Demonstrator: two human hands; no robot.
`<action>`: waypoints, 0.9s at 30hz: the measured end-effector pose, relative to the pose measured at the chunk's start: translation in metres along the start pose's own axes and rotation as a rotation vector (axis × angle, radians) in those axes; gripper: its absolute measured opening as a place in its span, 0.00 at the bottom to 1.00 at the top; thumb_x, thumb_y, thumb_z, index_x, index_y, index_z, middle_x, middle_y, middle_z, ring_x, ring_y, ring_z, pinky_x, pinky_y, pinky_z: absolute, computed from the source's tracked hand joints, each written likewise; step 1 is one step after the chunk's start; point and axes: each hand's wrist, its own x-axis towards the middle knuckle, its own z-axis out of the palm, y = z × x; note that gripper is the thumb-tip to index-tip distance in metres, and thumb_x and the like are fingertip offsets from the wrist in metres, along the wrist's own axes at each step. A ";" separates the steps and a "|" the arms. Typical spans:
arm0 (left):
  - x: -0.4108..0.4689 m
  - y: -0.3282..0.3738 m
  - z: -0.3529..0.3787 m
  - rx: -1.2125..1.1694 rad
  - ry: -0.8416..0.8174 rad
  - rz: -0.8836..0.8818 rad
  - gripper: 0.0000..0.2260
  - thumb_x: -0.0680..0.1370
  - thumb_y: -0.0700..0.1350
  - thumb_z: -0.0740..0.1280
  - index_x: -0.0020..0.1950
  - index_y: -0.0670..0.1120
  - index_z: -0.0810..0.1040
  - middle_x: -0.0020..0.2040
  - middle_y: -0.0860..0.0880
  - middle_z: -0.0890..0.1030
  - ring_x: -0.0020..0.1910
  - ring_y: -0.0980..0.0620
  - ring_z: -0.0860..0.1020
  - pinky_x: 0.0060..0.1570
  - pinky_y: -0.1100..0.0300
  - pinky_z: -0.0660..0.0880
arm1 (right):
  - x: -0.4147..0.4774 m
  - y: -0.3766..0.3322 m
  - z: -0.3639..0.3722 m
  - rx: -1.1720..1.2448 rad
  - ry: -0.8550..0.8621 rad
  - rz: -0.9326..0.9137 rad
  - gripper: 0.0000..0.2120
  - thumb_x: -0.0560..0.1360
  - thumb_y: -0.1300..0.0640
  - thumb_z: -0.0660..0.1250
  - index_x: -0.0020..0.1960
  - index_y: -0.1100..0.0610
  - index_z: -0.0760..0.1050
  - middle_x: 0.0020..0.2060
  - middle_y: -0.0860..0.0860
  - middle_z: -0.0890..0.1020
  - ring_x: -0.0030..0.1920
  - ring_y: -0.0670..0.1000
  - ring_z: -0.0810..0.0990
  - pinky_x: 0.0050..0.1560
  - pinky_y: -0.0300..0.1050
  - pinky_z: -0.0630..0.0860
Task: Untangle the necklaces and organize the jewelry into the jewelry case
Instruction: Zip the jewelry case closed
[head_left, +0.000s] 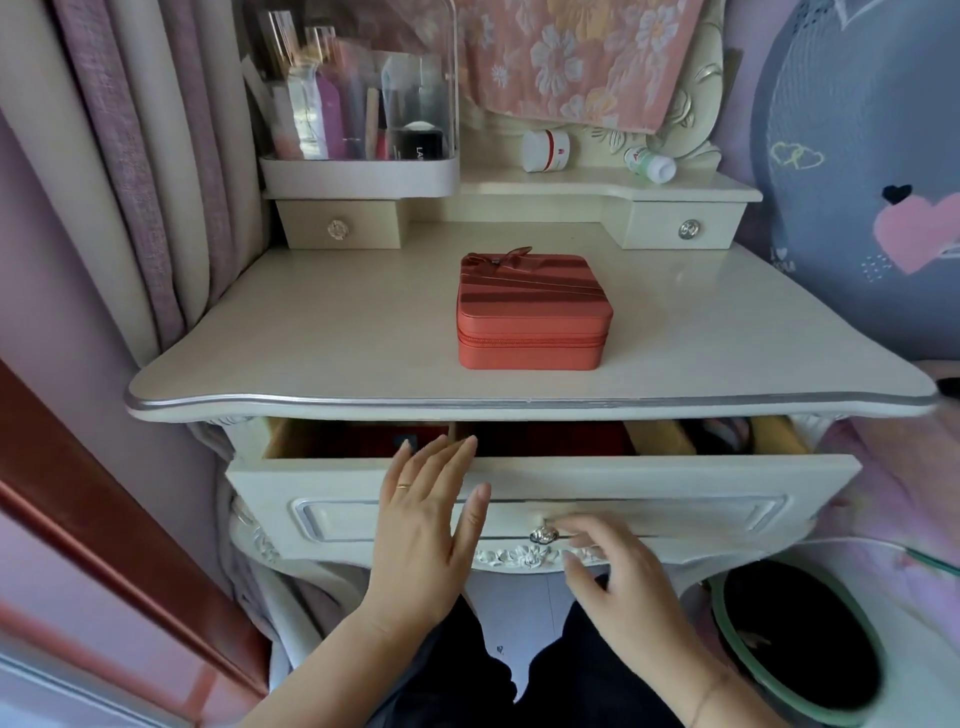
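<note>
Now the jewelry case (534, 312) lies straight beyond both grips: my left grip (421, 525), open flat, is nearer; my right grip (623, 577) hangs loose, empty, beside the drawer knob (543, 535).

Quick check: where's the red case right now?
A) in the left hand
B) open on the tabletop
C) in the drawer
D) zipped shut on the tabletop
D: the case sits on the tabletop, lid down and zipper closed.

Hovering with left hand (421, 525) over the open drawer (675, 478), straight fingers spread above its front edge; right hand (623, 587) loosely curled, knob (543, 534) just beside its fingertips; red case (532, 312) zipped, well beyond.
</note>
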 end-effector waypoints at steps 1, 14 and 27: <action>-0.003 0.001 -0.004 0.029 -0.001 0.007 0.21 0.83 0.55 0.53 0.67 0.46 0.77 0.60 0.53 0.80 0.63 0.52 0.74 0.71 0.55 0.58 | -0.005 -0.006 -0.011 -0.065 0.092 -0.081 0.10 0.75 0.55 0.63 0.54 0.45 0.76 0.49 0.38 0.76 0.51 0.40 0.77 0.50 0.36 0.74; -0.055 0.028 -0.039 -0.015 0.034 0.051 0.22 0.83 0.58 0.50 0.52 0.54 0.83 0.47 0.62 0.79 0.47 0.61 0.73 0.51 0.59 0.64 | -0.036 -0.016 -0.064 -0.375 0.271 -0.126 0.12 0.73 0.49 0.61 0.48 0.51 0.80 0.43 0.40 0.79 0.47 0.43 0.76 0.51 0.44 0.68; -0.055 0.038 -0.057 0.042 -0.173 0.026 0.28 0.82 0.64 0.46 0.33 0.58 0.77 0.30 0.60 0.75 0.32 0.61 0.74 0.37 0.65 0.69 | -0.039 -0.036 -0.082 -0.324 0.067 0.112 0.16 0.73 0.36 0.60 0.32 0.43 0.70 0.25 0.43 0.72 0.30 0.44 0.73 0.30 0.36 0.66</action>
